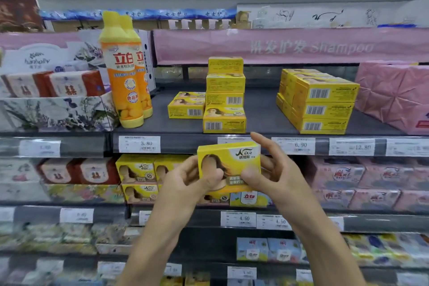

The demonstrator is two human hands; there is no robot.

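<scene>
Both hands hold one small yellow box (234,158) with a long-haired figure printed on its front, in front of the shelf edge at centre. My left hand (195,181) grips its left side, thumb pressed on the front face. My right hand (271,169) pinches its right side, thumb on the front, index finger raised above the box. Directly above, on the dark shelf (262,111), stands a stack of the same yellow boxes (224,97). A low pile (186,105) lies left of it and a larger block (318,102) to the right.
Two tall yellow-orange bottles (125,76) stand on the shelf's left. A pink pack (394,95) sits at far right. White price tags (139,144) line the shelf rail. Lower shelves hold more yellow boxes (139,174), red-and-white packs (76,170) and pink packs (362,176).
</scene>
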